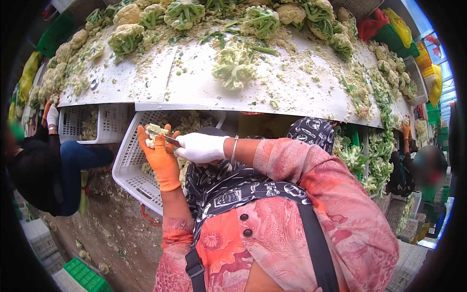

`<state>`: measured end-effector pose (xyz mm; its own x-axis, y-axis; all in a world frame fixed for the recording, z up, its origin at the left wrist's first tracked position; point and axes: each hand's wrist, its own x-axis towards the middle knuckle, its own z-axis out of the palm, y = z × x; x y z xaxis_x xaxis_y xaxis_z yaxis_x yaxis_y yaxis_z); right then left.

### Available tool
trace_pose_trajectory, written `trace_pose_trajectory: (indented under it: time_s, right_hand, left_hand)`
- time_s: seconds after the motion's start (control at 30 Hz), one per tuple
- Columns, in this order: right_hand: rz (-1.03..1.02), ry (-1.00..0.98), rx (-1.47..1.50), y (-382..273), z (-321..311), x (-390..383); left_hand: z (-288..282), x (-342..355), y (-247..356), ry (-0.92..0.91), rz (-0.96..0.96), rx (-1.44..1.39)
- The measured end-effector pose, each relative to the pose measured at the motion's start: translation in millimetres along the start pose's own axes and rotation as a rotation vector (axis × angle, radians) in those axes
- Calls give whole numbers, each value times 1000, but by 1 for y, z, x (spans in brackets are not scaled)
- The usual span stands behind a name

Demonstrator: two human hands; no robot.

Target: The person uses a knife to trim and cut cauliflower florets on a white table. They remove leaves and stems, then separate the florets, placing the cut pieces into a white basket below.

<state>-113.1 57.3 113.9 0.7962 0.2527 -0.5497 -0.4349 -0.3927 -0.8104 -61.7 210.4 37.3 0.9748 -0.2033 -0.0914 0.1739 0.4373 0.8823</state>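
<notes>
My left hand (164,165), in an orange glove, is closed around a small pale cauliflower piece (154,131) with its fingers pointing up. In a white glove, my right hand (203,148) grips a knife (171,140). The knife's blade reaches to the piece between the orange fingers. Both hands are above a white perforated crate (135,183), tilted below the table edge, with cut florets (192,119) in it. On the white table (189,92) ahead lies a partly trimmed cauliflower head (234,69) among crumbs.
Whole cauliflowers (184,13) with green stalks line the table's far side. Leaf trimmings (379,151) heap at the right. A co-worker (44,170) sits at the left beside another white crate (109,121); a second person (423,168) is at the right. Scraps litter the brown floor (116,228).
</notes>
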Motion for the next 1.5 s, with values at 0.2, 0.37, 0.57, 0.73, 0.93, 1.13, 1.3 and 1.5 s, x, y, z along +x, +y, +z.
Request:
trace_pose_trajectory:
  time_s: [0.2,0.37,0.57,0.73,0.93,1.13,1.3,1.5]
  right_hand:
    - [-253,286,-329,35,-12,-7]
    - [-111,489,-110,79,-49,-46]
    - [164,546,519,113,-74,-84]
    - [85,876,-58,158,-121,-80]
    - [173,726,-492,149,-199,-77]
    - [132,620,-573,150,-219,-67]
    - [303,448,-505,142,-233,-56]
    - [411,375,-275,122,-227,-77]
  left_hand:
    - [-78,35,-42,213,-53,486]
    - [-72,65,-65,-15,133,1185]
    - [89,112,-61,-545,383,1082]
    - [190,120,-114,-473,486,1267]
    - [194,126,-165,-430,409,1303]
    - [188,127,-162,-528,487,1283]
    - [187,129,-163,-578,555,1291]
    - [190,119,-144,-486,589,1326]
